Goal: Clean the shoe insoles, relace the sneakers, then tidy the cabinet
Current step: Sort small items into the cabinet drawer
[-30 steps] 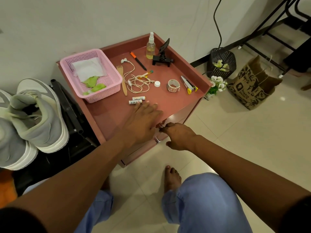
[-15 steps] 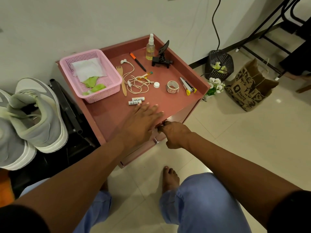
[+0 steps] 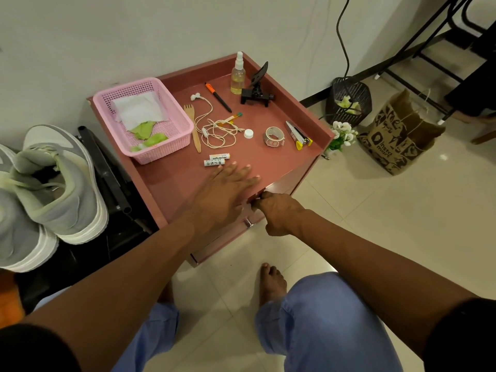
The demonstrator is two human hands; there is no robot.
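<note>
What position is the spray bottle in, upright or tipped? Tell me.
Upright. The spray bottle stands on its base at the cabinet top's back edge, its white nozzle pointing up.

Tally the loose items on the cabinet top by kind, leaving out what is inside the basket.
Pink plastic basket: 1
Clear spray bottle: 1
Black phone clamp: 1
Orange-capped black pen: 1
Wooden fork: 1
White wired earphones: 1
White bottle cap: 1
Tape roll: 1
Yellow-tipped stapler: 1
White batteries: 2
Total: 11
</note>
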